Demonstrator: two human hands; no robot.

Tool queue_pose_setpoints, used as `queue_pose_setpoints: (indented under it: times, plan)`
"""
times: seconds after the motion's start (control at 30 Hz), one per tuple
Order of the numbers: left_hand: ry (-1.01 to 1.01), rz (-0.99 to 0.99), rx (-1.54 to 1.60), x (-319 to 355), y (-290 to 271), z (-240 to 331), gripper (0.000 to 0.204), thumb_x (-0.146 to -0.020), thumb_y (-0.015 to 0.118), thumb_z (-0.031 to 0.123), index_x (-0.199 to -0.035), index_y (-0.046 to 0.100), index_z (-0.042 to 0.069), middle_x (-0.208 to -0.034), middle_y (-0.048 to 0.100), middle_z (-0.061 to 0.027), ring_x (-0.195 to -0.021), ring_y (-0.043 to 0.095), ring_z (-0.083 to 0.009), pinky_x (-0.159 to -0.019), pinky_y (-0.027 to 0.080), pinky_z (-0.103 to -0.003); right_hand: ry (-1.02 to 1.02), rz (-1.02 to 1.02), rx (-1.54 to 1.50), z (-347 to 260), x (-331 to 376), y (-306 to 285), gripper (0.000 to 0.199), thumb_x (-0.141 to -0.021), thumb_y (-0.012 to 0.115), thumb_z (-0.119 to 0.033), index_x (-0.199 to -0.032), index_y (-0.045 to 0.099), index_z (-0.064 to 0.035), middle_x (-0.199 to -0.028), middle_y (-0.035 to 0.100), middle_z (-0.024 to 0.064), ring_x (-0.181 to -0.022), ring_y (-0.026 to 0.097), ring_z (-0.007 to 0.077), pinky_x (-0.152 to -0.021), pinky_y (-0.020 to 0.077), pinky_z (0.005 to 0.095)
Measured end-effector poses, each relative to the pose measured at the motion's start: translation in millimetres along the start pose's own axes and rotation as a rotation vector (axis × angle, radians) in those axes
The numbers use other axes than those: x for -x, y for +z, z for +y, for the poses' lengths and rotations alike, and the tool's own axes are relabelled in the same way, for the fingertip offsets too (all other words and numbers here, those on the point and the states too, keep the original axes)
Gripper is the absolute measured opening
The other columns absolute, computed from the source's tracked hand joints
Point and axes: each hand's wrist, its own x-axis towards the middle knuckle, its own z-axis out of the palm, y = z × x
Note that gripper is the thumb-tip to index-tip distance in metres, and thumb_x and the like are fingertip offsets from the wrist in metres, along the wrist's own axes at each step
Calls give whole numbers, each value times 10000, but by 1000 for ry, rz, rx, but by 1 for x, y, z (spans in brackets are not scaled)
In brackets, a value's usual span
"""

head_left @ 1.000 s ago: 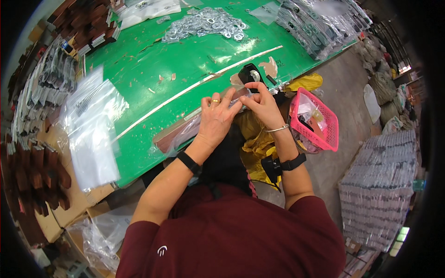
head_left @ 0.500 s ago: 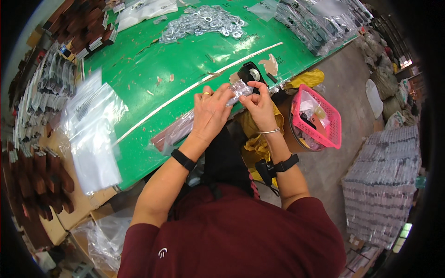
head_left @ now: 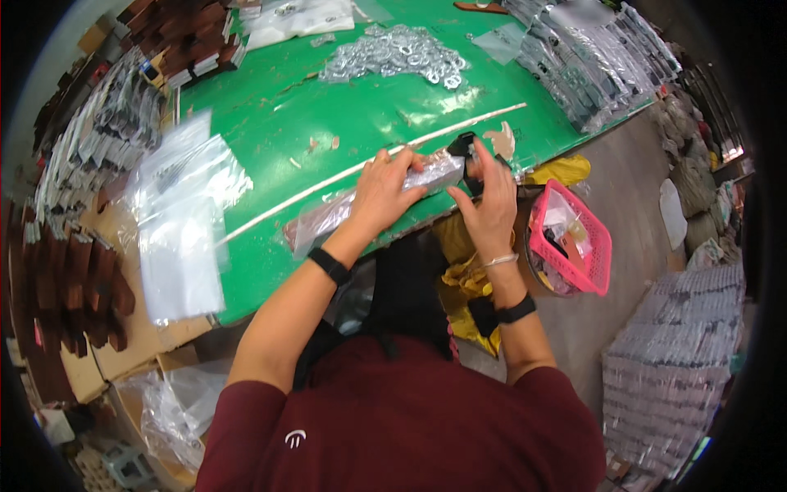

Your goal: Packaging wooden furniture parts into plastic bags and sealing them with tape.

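A long brown piece wrapped in a clear plastic bag [head_left: 334, 215] lies slantwise along the near edge of the green table. My left hand [head_left: 385, 195] grips it near its right end, thumb on the near side and fingers over the top. Beyond that end sits a black tape dispenser [head_left: 464, 144], partly covered by my right hand [head_left: 490, 201]. That hand's fingers are stretched out with the thumb spread away from them, and I see nothing held in it. Whether its fingertips touch the dispenser I cannot tell.
Metal rings [head_left: 402, 56] are heaped on the green table [head_left: 262, 123]. Clear plastic bags [head_left: 176, 238] lie at the left, beside stacked brown pieces [head_left: 78, 279]. Wrapped packs [head_left: 574, 66] fill the far right corner. A pink basket [head_left: 602, 250] stands right of the table.
My right hand has opened from a pinch at the bag's end and now reaches by the dispenser. My left hand still holds the bagged piece. The whole view has shifted slightly.
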Motion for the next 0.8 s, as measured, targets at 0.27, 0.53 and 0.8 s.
queue_pose_setpoints:
  times: [0.27,0.53,0.8]
  plan:
    - [7,138,-364,34,-65,6,858,-730,801,433,-1413,438,62,-1398,539,-202,-1285,505,-351,-1023,382,-476,-495,-457,148,7,-41,47,879,-617,855,-126,-1405,472,-51,-1235,560,113,-1207,505,322,-1118,360,472]
    - [-370,131,-371,157,-97,21,1414,-488,852,626,-1591,150,87,-1636,116,-233,-1507,133,-421,-1125,169,-687,-512,-477,139,0,-50,42,830,-626,846,-120,-1377,493,-70,-1237,558,124,-1185,504,336,-1012,413,428]
    - [-328,263,-517,182,-79,-4,911,-754,780,419,-1533,382,167,-1636,201,-166,-1493,204,-398,-1158,188,-616,-512,-510,157,2,-49,45,840,-639,843,-148,-1394,484,-82,-1223,556,121,-1171,510,329,-992,418,427]
